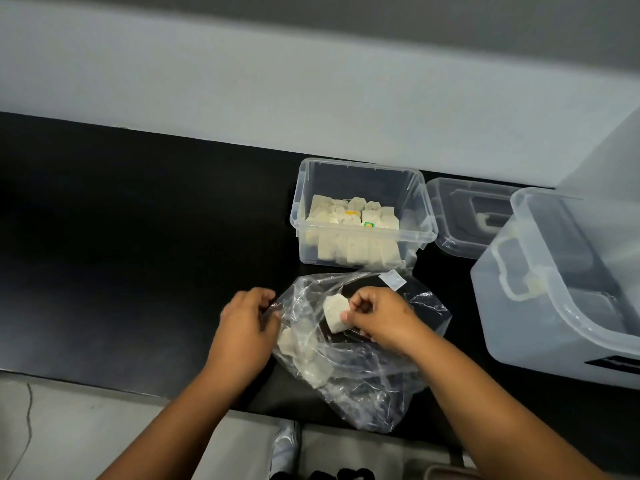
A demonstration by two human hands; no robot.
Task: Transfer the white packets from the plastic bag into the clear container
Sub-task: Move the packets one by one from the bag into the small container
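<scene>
White packet point(335, 313) pinched in right hand point(379, 315), above plastic bag point(363, 372)

Two bare forearms are seen, with no sleeve reaching as far as the wrists. Both hands, the left hand point(247, 323) and the right hand point(379, 318), are uncovered. Short, unpainted nails are shown on the fingers.

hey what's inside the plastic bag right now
The plastic bag holds a few white packets near its left side, blurred by crinkled film, so no exact count. The right hand pinches one packet at the mouth; the left hand holds the bag's edge.
</scene>
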